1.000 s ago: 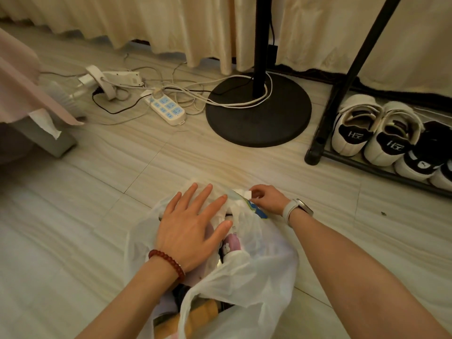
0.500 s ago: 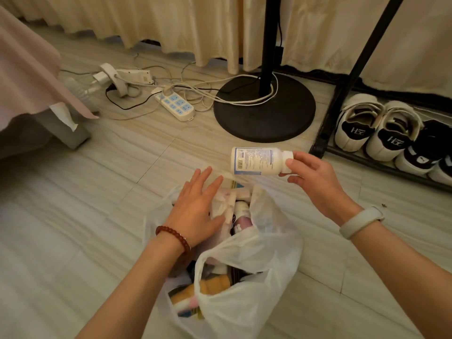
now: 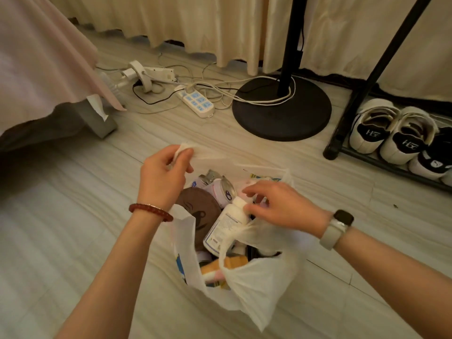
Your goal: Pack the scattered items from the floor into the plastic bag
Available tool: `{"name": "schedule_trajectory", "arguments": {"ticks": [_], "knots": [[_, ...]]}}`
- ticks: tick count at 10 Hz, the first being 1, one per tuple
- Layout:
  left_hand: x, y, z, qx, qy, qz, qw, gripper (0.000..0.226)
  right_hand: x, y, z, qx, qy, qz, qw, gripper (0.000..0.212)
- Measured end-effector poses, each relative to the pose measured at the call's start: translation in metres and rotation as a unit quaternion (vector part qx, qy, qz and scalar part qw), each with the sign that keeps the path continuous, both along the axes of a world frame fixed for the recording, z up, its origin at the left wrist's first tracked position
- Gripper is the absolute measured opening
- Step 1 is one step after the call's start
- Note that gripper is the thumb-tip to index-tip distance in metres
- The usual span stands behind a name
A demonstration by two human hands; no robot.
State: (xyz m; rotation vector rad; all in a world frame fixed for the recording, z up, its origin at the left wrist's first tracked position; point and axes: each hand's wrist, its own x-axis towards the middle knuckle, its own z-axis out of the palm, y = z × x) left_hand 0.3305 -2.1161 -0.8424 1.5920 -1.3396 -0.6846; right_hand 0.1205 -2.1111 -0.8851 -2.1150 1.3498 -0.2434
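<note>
Since the frame half a second earlier, the white bottle [image 3: 226,227] has gone from mid-air above the bag into the bag mouth, and the left hand [image 3: 162,178] has lifted off the contents to the bag's far rim.

Right hand [image 3: 281,207] grip: fingertips curled narrow around the bottle's cap end, holding it. The bottle lies tilted, cap toward the far side, printed label facing up, its lower part inside the plastic bag [image 3: 254,287]. One bag handle crosses just beside this hand.

Left hand grip: fingers and thumb pinch the thin far edge of the bag and hold it raised, keeping the mouth wide.

Bag contents: a round brown lid [image 3: 199,211] with a dark printed figure lies touching the bottle's left side; a small pale jar [image 3: 223,188] and foil-edged packets sit beyond it; an orange item shows at the near side. The bag is thin, white, translucent and creased, standing on the pale striped floor [image 3: 73,216].

Wrists: red bead bracelet [image 3: 151,211] on the left, watch [image 3: 338,226] with a light strap on the right.

Surroundings: a black round stand base [image 3: 281,113] with cables looped on it, a white power strip [image 3: 198,102] left of it, a black rack [image 3: 342,133] carrying white shoes [image 3: 369,130] at right, cream curtains behind, pink fabric at far left.
</note>
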Motion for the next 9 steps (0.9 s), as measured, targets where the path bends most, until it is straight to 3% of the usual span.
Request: {"name": "schedule_trajectory", "arguments": {"ticks": [1,2,3,4,5,6,7,8,9], "knots": [[-0.004,0.006,-0.006,-0.001,0.002,0.001,1.000,0.033,0.005,0.020,-0.001,-0.054,0.013,0.076,0.996,0.064],[-0.009,0.014,-0.010,-0.007,0.012,0.008,1.000,0.021,-0.009,0.033,-0.001,-0.091,0.103,0.123,0.983,0.077],[-0.015,0.017,-0.011,-0.014,0.024,0.012,1.000,0.016,-0.022,0.035,0.000,-0.087,0.175,0.126,0.973,0.062],[-0.020,0.013,-0.005,-0.027,0.059,0.028,0.998,0.023,-0.029,0.020,0.020,-0.034,0.098,0.083,0.991,0.028],[-0.025,0.010,0.011,-0.060,0.097,0.040,0.993,0.026,-0.044,0.000,0.047,0.045,-0.051,-0.091,0.994,0.023],[-0.043,0.010,0.018,-0.089,0.033,-0.023,0.995,0.016,-0.049,-0.015,0.054,0.066,-0.146,-0.271,0.949,0.017],[-0.067,0.020,-0.004,-0.109,-0.121,-0.119,0.979,0.018,-0.039,-0.031,0.043,0.155,-0.181,-0.364,0.900,0.009],[-0.083,0.037,-0.049,-0.147,-0.325,-0.197,0.913,0.027,-0.027,-0.047,0.036,0.248,-0.233,-0.394,0.854,0.003],[-0.085,0.044,-0.081,-0.100,-0.502,-0.234,0.826,0.054,-0.019,-0.044,0.021,0.295,-0.272,-0.337,0.852,0.021]]}}
